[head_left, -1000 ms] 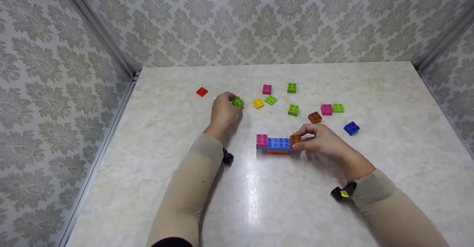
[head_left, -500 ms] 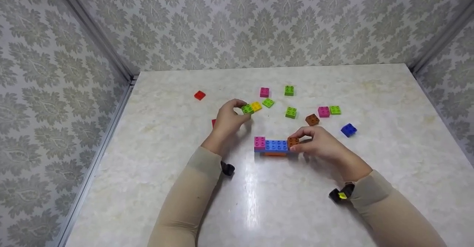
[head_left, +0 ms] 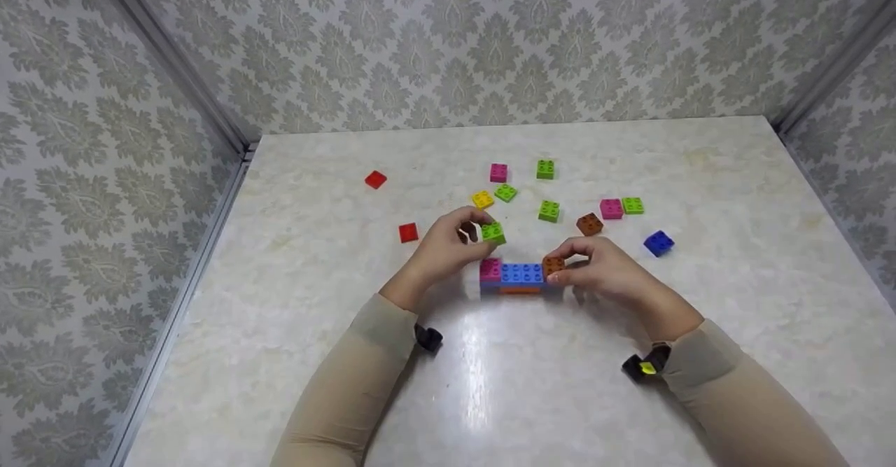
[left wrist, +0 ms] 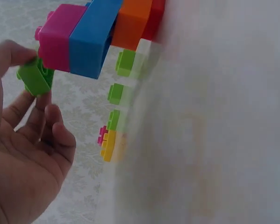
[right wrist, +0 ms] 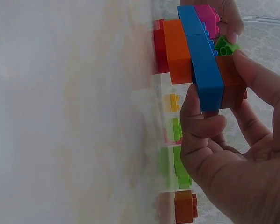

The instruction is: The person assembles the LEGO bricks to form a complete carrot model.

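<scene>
Left hand [head_left: 448, 246] pinches studded green brick [head_left: 493, 234] near stack [head_left: 521, 273], right hand [head_left: 607, 269] stack's brown brick [head_left: 554, 265]; marbled tabletop [head_left: 280, 299], leaf-patterned wall [head_left: 455, 47] behind.

Tilted green block [head_left: 493, 232], held near pink block [head_left: 489, 269], brown block [head_left: 554, 266] on right end of blue bricks [head_left: 521, 272]

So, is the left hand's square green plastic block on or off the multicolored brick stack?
Off: the square green plastic block shows its hollow underside in the right wrist view.
</scene>
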Demonstrator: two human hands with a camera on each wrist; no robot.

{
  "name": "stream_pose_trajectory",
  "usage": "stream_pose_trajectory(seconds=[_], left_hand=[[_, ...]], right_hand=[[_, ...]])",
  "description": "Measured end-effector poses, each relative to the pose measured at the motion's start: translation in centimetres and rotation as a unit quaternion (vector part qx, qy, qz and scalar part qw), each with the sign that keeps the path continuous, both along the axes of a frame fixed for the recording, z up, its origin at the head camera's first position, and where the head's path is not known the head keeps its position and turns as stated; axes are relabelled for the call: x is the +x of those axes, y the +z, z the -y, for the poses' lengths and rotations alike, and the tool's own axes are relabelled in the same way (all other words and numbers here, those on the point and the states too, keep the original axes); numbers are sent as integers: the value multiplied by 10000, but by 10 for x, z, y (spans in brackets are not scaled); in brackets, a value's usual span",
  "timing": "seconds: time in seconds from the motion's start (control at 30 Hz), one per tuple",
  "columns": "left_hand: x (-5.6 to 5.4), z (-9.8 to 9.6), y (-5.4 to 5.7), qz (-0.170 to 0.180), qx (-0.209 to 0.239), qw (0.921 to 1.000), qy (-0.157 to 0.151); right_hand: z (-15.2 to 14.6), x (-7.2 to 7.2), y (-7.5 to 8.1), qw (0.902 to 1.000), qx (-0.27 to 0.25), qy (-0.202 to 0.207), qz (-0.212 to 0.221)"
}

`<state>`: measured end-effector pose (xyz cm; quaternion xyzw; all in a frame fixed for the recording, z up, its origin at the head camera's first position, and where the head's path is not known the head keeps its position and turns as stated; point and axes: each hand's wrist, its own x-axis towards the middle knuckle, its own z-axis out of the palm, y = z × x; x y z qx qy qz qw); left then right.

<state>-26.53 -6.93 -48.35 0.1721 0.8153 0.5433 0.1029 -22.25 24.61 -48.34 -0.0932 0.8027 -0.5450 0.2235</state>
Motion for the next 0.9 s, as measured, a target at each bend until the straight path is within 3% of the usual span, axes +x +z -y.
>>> stream_pose_trajectory(seconds=[0.3,0.5,0.7,0.9], left_hand=[[12,-7,-1,-47,210,9980,-595],[15,-8,0,67,-87,9961,-874],[15,-7,-4,-134,-402,9921,-1179],[16,-6,-7,-117,-472,9889,-1402]], right_hand=[[0,0,1,10000,33,-11,1],[0,-1,0,10000,-8,-3,40],[0,-1,-1,10000,-3,25,6],[2,0,-2,10000,43,-37,5]])
